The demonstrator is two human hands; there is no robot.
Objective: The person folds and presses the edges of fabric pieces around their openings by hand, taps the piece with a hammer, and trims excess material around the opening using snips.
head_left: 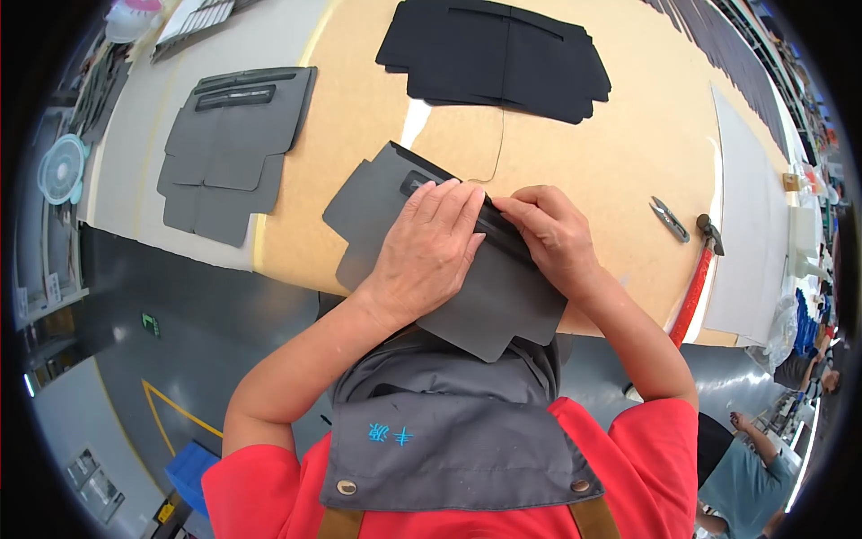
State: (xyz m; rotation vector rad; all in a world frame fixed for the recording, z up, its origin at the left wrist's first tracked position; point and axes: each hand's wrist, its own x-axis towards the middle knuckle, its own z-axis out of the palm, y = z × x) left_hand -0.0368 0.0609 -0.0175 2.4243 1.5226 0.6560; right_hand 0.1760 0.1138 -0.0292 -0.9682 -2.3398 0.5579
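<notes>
A grey, leather-like cut panel [494,296] with notched corners lies at the table's front edge, partly overhanging it. Along its far edge runs a dark strip, and a small black framed slot is partly covered by my fingers. My left hand [429,251] rests flat on the panel, fingers stretched out together. Beside it, my right hand [549,235] pinches the dark strip at the far edge between thumb and fingers. A thin dark thread [500,148] runs from the stack of black panels [503,58] toward the grey panel, ending near my hands.
Several similar grey panels [229,148] lie at the left. To the right are thread snips [669,219] and a hammer [696,278] with a red handle. A light board [750,216] lies beyond them. Another person [750,476] is at the lower right.
</notes>
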